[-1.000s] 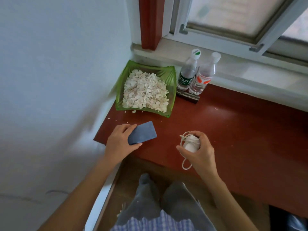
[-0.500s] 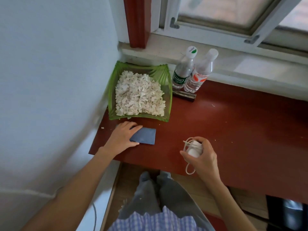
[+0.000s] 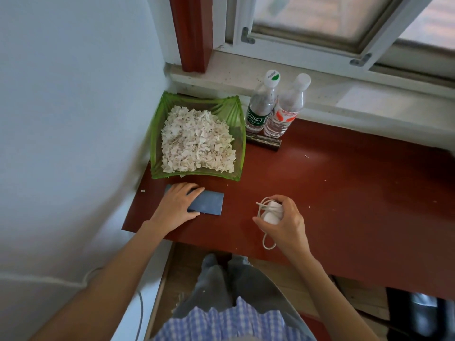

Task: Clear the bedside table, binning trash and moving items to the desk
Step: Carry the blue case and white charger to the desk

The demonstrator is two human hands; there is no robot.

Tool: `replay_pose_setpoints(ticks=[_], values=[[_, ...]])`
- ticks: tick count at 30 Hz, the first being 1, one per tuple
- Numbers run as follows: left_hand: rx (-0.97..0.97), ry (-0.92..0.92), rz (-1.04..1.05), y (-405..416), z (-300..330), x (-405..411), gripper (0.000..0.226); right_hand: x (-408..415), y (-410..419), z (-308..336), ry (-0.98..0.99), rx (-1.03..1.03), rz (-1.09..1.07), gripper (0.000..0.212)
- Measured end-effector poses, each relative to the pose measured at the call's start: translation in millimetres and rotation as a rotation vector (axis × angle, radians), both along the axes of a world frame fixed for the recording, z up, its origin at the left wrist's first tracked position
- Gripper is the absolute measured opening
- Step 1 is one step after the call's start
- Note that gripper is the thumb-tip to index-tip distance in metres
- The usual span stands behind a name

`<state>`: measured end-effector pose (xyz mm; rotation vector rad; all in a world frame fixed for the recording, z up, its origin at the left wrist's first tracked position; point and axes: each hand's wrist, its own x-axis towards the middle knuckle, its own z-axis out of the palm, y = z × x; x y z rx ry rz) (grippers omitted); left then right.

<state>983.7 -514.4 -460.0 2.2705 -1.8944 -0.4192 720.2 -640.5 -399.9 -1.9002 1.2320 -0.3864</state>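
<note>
Red-brown wooden desk (image 3: pixel 332 193) under window. Left hand (image 3: pixel 176 206) lies flat on small blue rectangular card (image 3: pixel 209 205) near desk's front left edge, fingers spread, not gripping. Right hand (image 3: pixel 283 222) clenched around white charger plug with coiled white cord (image 3: pixel 269 214), loop dangling. Behind: green ribbed glass dish (image 3: pixel 236 134) heaped with white paper scraps (image 3: pixel 197 141), two clear plastic water bottles (image 3: pixel 273 107) upright beside it

A green dish (image 3: pixel 236 134) heaped with pale paper scraps (image 3: pixel 197 141) sits upper centre. Just right of it stand two clear bottles (image 3: pixel 273 107), below the window (image 3: pixel 320 33).
</note>
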Motion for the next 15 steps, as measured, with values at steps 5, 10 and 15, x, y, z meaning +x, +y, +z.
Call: replay_pose_setpoints(ticks=[5,10,15], values=[[-0.155,-0.013,0.040,3.9,13.7,-21.8,0.054,0.9,-8.2,-3.5,0.006,-0.005,0.024,0.054],[-0.351,-0.142,0.067,-6.2,42.3,-53.7,0.042,8.6,-32.2,-7.3,0.033,-0.041,0.063,0.057],[-0.413,-0.233,0.144,-24.6,56.5,-69.2,0.036,32.5,-72.0,-20.0,0.079,-0.094,0.103,0.056]])
